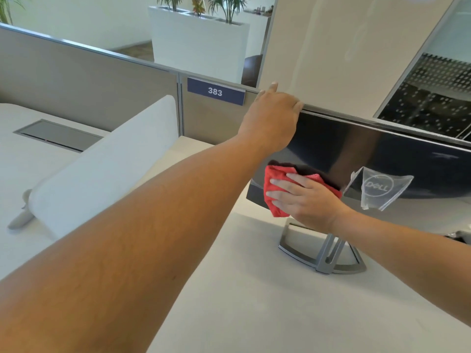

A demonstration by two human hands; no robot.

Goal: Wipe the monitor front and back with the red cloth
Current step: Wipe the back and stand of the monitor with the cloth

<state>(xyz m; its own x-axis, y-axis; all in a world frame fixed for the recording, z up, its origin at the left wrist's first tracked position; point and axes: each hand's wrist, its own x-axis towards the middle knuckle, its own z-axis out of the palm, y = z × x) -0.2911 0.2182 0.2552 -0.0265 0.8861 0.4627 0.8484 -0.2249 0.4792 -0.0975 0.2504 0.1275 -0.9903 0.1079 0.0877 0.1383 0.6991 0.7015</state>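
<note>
A dark glossy monitor point(369, 151) stands on a grey metal stand point(328, 256) on the white desk, its back with the Dell logo plate point(379, 189) turned toward me. My left hand point(272, 118) grips the monitor's top left corner, fingers curled over the upper edge. My right hand point(305, 200) presses the crumpled red cloth point(274, 186) flat against the lower left part of the monitor's back. Part of the cloth is hidden under my palm.
The white desk point(254, 289) spreads in front. A white padded divider point(107, 164) stands at the left. A grey partition point(76, 85) carries a blue "383" sign point(215, 91). White planters point(198, 39) stand beyond, and a beige panel point(331, 52) rises behind the monitor.
</note>
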